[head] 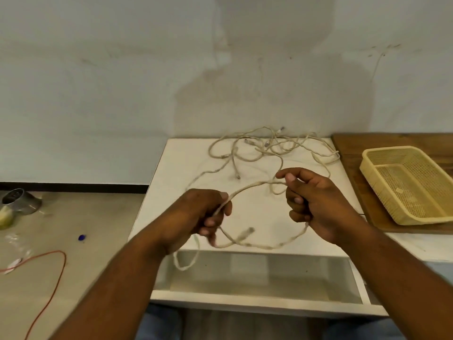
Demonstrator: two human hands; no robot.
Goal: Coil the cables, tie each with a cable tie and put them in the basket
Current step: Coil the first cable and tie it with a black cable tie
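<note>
A beige network cable [255,186] arcs between both hands above the white table [176,163]. My left hand [203,214] is shut on one part of it, with a short loop hanging below the table's front edge. My right hand [311,200] pinches the cable's other side between thumb and fingers. One plug end [246,233] dangles between the hands. A tangle of more beige cables [272,146] lies at the back of the table. The yellow mesh basket [367,165] sits empty at the right. No cable tie is visible.
The basket rests on a wooden board [353,148] at the table's right. An open white drawer [257,278] juts out under the front edge. On the floor to the left lie an orange wire [58,273], a metal object [20,201] and a small blue thing [82,238].
</note>
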